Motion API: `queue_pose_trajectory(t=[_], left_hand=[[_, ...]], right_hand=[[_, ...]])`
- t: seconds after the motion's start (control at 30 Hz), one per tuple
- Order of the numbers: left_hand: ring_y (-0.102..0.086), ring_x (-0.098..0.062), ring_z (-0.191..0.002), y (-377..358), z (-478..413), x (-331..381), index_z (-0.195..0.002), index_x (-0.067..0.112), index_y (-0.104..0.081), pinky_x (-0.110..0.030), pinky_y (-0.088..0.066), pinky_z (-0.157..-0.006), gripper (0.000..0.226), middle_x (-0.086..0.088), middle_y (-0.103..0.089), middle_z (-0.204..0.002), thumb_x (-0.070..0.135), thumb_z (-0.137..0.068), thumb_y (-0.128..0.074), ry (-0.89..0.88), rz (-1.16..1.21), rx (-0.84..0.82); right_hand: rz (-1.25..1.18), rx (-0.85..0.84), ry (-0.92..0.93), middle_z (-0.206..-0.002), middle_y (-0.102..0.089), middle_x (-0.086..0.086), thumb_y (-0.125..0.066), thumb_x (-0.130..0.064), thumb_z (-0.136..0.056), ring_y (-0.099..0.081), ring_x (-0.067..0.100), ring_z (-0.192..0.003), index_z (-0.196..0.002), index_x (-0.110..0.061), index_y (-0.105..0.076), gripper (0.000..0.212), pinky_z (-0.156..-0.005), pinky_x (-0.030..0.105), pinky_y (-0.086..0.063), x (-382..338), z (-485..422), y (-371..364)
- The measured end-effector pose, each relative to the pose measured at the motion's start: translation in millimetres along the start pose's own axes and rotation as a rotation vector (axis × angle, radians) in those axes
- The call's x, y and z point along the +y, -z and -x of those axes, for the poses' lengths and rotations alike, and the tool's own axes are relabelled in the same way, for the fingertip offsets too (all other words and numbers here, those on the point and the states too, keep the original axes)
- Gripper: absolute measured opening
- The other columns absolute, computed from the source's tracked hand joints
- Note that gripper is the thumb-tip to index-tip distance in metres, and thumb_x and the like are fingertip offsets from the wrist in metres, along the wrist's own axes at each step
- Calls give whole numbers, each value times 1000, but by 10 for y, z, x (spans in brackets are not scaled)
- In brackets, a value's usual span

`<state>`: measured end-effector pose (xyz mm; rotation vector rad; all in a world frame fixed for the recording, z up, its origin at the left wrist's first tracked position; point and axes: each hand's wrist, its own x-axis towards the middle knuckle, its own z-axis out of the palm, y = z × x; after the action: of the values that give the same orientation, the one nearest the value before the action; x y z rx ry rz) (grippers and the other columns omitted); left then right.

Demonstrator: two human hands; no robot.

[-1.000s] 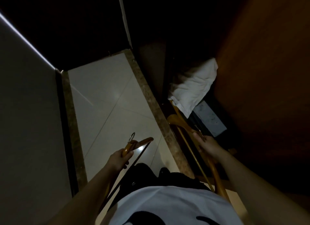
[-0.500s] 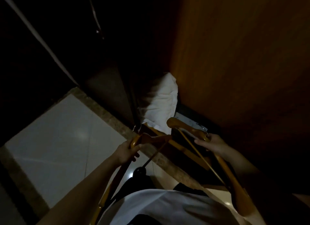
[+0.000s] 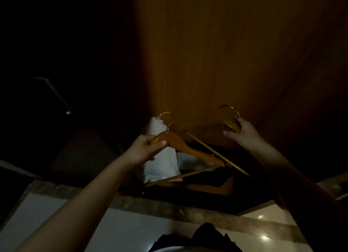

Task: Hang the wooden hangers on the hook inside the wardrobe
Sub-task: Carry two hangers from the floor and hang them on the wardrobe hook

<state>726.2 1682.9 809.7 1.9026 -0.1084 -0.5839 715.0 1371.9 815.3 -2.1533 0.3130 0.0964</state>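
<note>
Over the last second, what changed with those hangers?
Both hands rose toward the wardrobe's wooden panel. The left hand lifted its hanger from waist level; the right hand raised its hanger too. Each hand's grip held; neither hanger is hung.

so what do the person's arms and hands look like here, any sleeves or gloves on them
Both forearms are bare right up to the frame edge: no sleeves in view. The left hand and right hand are ungloved, with no visible rings, watch or wristband, though the dim light could hide small details.

Dark open room lies left of the brown wooden wardrobe panel (image 3: 235,54); a white folded cloth (image 3: 162,163) fills the wardrobe's floor corner.
</note>
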Motion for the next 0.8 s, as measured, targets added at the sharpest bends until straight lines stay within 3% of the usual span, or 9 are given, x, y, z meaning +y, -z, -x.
queue_pose_trajectory(t=[0.1, 0.17, 0.2, 0.3, 0.37, 0.47, 0.57, 0.73, 0.8], left_hand=[[-60, -30, -78, 90, -88, 291, -96, -2, -64, -28, -50, -65, 30, -25, -60, -87, 27, -89, -58, -87, -79, 13], [-60, -37, -78, 214, -434, 1261, -97, -6, -62, -29, -49, -65, 32, -31, -61, -89, 24, -89, -58, -309, -129, -22], [-62, -38, -81, 231, -448, 1298, -97, -6, -63, -29, -50, -68, 30, -31, -62, -92, 23, -89, -58, -347, -124, -4], [-65, -11, -71, 189, -439, 1536, -100, 1, -64, -15, -52, -61, 22, -17, -65, -89, 19, -89, -58, -436, -106, -16], [-64, -3, -65, 180, -443, 1650, -103, 3, -64, -12, -51, -56, 22, -8, -64, -87, 19, -89, -58, -444, -94, 4], [-64, -11, -73, 239, -465, 2075, -104, 4, -63, -15, -51, -58, 24, -6, -65, -87, 22, -90, -56, -539, -91, 54], [-63, -17, -75, 334, -504, 2484, -103, 3, -63, -20, -51, -58, 24, -8, -64, -87, 22, -91, -55, -600, -78, 93], [-63, -21, -75, 492, -613, 3048, -101, 2, -62, -24, -51, -60, 24, -12, -65, -89, 23, -90, -56, -682, -100, 150], [-64, -15, -71, 564, -650, 3277, -99, 3, -63, -22, -50, -58, 23, -8, -65, -86, 23, -90, -56, -714, -124, 171]], right_hand=[[9, -15, 82, -104, -56, -2, -68, -13, -82, -53, 17, -102, -112, -18, -56, 32, -89, 30, -41, -250, -77, 111], [-7, 229, 207, -97, -60, -2, -68, -13, -82, -58, 20, -98, -96, -25, -56, 22, -88, 32, -45, -735, -176, 861], [-24, 208, 229, -94, -61, -2, -67, -14, -82, -59, 21, -96, -92, -25, -57, 19, -87, 34, -48, -768, -202, 906], [52, 156, 281, -83, -60, -5, -65, -14, -84, -61, 19, -86, -93, -16, -59, 12, -74, 27, -50, -955, -176, 1005], [47, 172, 293, -83, -60, -3, -64, -14, -85, -59, 15, -79, -95, -13, -59, 12, -69, 22, -48, -1040, -169, 1076], [69, 211, 387, -85, -60, 1, -62, -16, -86, -59, 10, -74, -100, -9, -58, 16, -62, 19, -50, -1363, -222, 1391], [50, 215, 449, -84, -59, -7, -61, -15, -87, -58, 4, -74, -105, -13, -55, 19, -55, 7, -50, -1676, -351, 1657], [100, 243, 551, -81, -58, -8, -61, -16, -87, -57, 3, -70, -103, -13, -54, 17, -51, 7, -45, -2176, -599, 2014], [132, 257, 605, -78, -57, -8, -61, -16, -87, -56, 2, -69, -99, -12, -55, 13, -50, 3, -44, -2381, -709, 2177]])
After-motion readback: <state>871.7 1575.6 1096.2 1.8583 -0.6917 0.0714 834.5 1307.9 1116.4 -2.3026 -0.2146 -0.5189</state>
